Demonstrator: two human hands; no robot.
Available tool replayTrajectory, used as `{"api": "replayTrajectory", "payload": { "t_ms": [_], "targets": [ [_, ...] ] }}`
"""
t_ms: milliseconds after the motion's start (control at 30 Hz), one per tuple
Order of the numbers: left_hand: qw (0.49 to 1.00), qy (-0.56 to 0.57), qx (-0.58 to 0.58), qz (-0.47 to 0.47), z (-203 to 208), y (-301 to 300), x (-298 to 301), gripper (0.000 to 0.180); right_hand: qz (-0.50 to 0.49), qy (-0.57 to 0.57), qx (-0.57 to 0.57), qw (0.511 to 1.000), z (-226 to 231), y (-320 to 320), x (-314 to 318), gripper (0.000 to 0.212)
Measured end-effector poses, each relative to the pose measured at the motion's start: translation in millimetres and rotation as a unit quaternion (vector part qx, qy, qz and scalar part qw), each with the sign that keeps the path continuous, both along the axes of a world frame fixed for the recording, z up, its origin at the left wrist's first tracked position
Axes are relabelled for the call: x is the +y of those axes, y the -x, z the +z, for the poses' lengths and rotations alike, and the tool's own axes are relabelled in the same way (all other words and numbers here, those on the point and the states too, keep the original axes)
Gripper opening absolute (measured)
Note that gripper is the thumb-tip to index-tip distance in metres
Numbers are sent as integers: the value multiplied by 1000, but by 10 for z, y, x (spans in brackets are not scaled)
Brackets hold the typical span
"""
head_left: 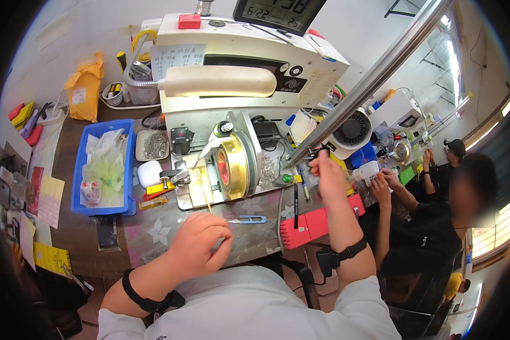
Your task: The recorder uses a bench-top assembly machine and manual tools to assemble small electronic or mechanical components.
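Observation:
My left hand (207, 241) hovers in front of a bench machine, its fingers curled. A thin yellow strip (205, 190) runs from the machine's small work plate (197, 195) down to that hand; its lower end goes out of sight behind the fingers, so I cannot tell if they grip it. Beside the plate stands a gold-coloured wheel (232, 169). Further right, next to the slanting metal pole (351, 102), my right hand (330, 173) is raised with fingers closed around a small black thing (322, 151), too small to name. Between the hands lie blue-handled thread snips (247, 219).
A blue tray (131, 187) with plastic bags stands at the left. Behind it are a dish of small metal parts (152, 145) and an orange envelope (85, 93). A red folder (323, 224) and black pen (296, 207) lie right. A co-worker (425, 226) sits at the right.

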State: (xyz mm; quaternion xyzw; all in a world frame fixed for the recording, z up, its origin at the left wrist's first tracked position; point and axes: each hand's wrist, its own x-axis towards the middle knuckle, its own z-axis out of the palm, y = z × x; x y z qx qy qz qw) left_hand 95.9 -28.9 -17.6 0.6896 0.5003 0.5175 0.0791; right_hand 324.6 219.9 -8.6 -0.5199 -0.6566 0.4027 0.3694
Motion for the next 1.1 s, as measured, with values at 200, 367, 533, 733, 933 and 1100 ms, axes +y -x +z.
{"api": "replayTrajectory", "payload": {
  "t_ms": [200, 367, 533, 733, 933, 1100],
  "targets": [
    [998, 28, 36, -45, 13, -76, 40, 17, 4, 27, -25, 999, -420, 37, 164, 31],
    [998, 37, 39, -43, -96, -103, 212, 11, -70, -118, 0, 990, -652, -64, -17, 28],
    [936, 275, -162, -149, 186, -167, 259, 8, 375, -184, -144, 897, -358, -41, -1018, 17],
    [914, 268, -87, -290, 455, -218, 227, 5, 506, -142, -121, 842, 138, -126, -1256, 20],
    [967, 162, 6, -199, 369, -146, 27, 7, 234, -338, -267, 872, 1527, -278, -513, 33],
    [965, 155, 46, -206, 412, -317, 31, 5, -72, -444, -30, 892, 3106, -66, 131, 32]
  ]
}}
